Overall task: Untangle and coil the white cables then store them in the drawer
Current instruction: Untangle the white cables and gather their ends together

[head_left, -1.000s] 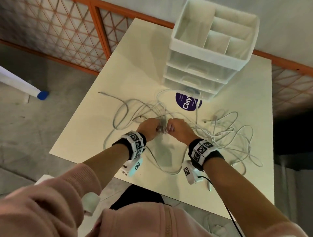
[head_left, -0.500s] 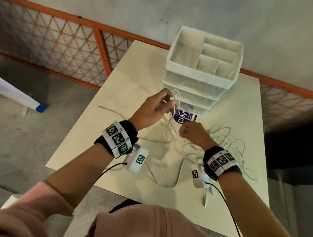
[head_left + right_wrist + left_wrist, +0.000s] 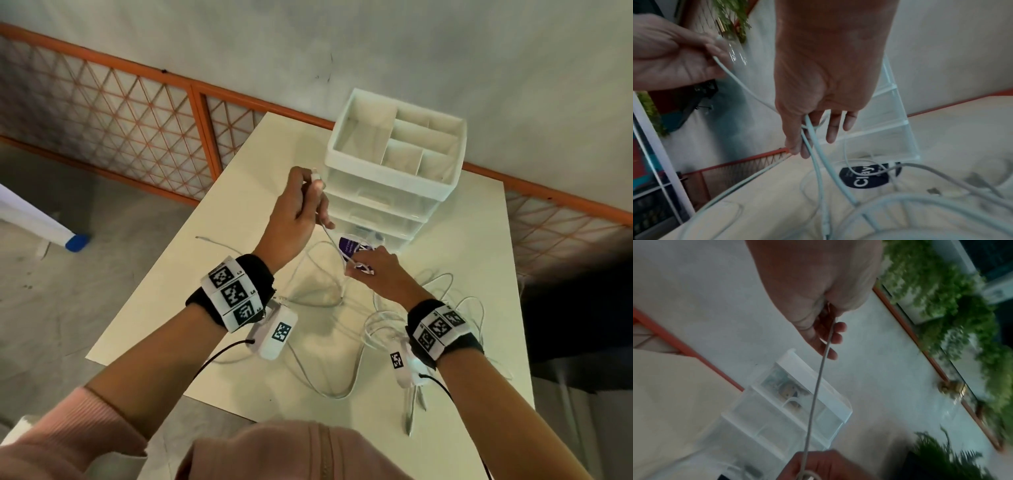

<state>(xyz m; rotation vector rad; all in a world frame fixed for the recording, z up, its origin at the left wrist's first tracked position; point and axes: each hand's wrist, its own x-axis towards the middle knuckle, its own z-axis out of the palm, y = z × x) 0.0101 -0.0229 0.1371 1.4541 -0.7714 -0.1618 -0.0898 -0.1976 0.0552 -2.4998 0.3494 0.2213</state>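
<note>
Cream table point(image 3: 212, 274) by grey wall, w/ drawer unit point(image 3: 383, 205) at back. Left hand point(image 3: 294, 212) raised, pinching one cable point(image 3: 334, 245) end; right hand point(image 3: 376, 270) lower, gripping same cable. Other cables point(image 3: 455, 308) lie tangled on table.

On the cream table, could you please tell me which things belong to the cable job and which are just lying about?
Part of the job:
thin white cable, pulled taut between left hand and right hand
tangled white cables
translucent white plastic drawer unit

Just lying about:
round purple sticker
orange lattice railing
</note>
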